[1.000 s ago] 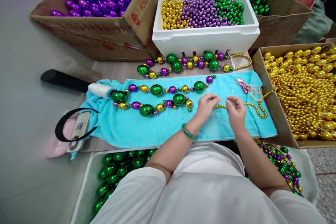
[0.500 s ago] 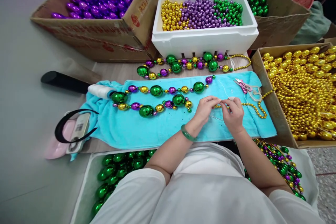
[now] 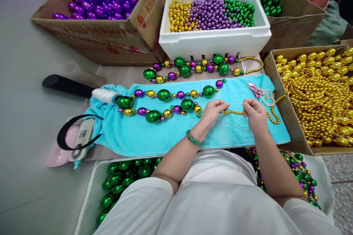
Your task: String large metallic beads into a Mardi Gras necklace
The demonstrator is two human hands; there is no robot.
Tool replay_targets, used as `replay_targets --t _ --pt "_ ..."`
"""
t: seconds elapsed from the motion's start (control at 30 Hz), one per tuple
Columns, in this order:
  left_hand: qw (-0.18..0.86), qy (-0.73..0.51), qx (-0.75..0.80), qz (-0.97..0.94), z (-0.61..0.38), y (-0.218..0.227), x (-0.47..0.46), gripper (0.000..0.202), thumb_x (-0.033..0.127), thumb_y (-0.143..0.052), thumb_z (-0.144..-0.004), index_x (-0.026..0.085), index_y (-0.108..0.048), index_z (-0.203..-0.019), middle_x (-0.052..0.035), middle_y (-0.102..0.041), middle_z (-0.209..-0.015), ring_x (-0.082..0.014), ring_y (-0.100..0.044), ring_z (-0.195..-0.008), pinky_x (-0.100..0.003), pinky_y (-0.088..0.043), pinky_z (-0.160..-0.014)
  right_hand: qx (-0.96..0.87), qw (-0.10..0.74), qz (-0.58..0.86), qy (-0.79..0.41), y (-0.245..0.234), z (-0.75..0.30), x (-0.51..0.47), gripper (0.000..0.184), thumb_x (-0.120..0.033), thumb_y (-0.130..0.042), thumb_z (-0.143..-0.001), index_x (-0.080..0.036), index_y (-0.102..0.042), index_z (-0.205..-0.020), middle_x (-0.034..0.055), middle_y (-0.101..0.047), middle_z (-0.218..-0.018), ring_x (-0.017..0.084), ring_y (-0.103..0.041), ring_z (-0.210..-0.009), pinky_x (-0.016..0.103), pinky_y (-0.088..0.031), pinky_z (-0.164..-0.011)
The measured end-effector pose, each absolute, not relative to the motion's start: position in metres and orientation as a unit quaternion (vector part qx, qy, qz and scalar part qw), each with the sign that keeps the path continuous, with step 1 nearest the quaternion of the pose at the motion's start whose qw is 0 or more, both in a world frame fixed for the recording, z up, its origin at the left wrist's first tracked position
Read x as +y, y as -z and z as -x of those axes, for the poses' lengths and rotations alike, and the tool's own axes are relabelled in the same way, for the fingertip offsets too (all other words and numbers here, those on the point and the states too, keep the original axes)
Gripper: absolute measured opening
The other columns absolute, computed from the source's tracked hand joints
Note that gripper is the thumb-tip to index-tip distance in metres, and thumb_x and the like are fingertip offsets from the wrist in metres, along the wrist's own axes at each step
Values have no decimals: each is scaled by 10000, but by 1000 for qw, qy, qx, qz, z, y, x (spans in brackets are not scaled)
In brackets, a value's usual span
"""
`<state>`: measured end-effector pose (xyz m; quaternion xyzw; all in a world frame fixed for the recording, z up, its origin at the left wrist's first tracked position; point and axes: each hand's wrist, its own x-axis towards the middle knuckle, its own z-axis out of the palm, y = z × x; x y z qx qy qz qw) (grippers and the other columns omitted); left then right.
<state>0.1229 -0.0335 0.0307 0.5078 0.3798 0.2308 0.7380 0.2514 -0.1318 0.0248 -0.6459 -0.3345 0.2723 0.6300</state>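
Observation:
My left hand (image 3: 213,113), with a green bangle at the wrist, pinches the near end of a gold bead string (image 3: 234,112). That string runs behind my right hand (image 3: 255,114) toward the box on the right. My right hand is closed in a pinch; a thin white thread (image 3: 237,97) reaches its fingertips. Another pale thin line crosses the towel below the hands. Left of my hands a strand of large green, purple and gold beads (image 3: 164,95) lies doubled on the blue towel (image 3: 165,139). Small scissors with pink on them (image 3: 255,90) lie beyond my right hand.
A beaded necklace (image 3: 184,70) lies behind the towel. Beyond stand a white foam box (image 3: 215,40) of small beads and a carton (image 3: 91,36) of purple ones. A carton of gold beads (image 3: 317,99) is at right. A thread spool (image 3: 104,95) and black headband (image 3: 62,132) are at left.
My hands were together at the fingertips and have drawn apart. The right moved right, and more of the gold bead string shows between them.

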Motion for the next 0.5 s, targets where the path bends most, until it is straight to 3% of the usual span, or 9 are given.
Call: replay_targets --t 0.07,0.13,0.33,0.5 --pt "733 -241 372 -516 -123 -30 -33 151 280 -697 -683 142 -638 -663 -2 -586 -622 -93 -491 -616 -238 -363 -621 -271 660 605 -354 -24 -256 -132 152 -337 -618 -786 -201 -570 -735 -30 -441 -604 103 -375 -498 254 -310 -446" --pt "717 -258 372 -530 -123 -29 -33 106 235 -669 -697 145 -628 -660 12 -557 -602 -90 -480 -608 -237 -370 -632 -269 657 612 -348 -23 -258 -133 155 -334 -631 -766 -203 -568 -715 -23 -458 -621 106 -384 -505 257 -312 -452" --pt "664 -272 369 -591 -122 -28 -39 92 217 -637 -702 157 -625 -634 20 -544 -612 -102 -466 -624 -236 -363 -616 -455 521 721 -40 -19 -263 -138 118 -213 -553 -798 -210 -541 -680 32 -545 -724 190 -519 -727 349 -428 -679" --pt "681 -274 371 -568 -126 -31 -42 98 229 -644 -689 157 -627 -625 22 -536 -581 -93 -461 -595 -236 -358 -604 -412 528 743 -15 -16 -267 -138 102 -225 -567 -807 -202 -569 -709 18 -562 -716 175 -519 -671 332 -423 -642"
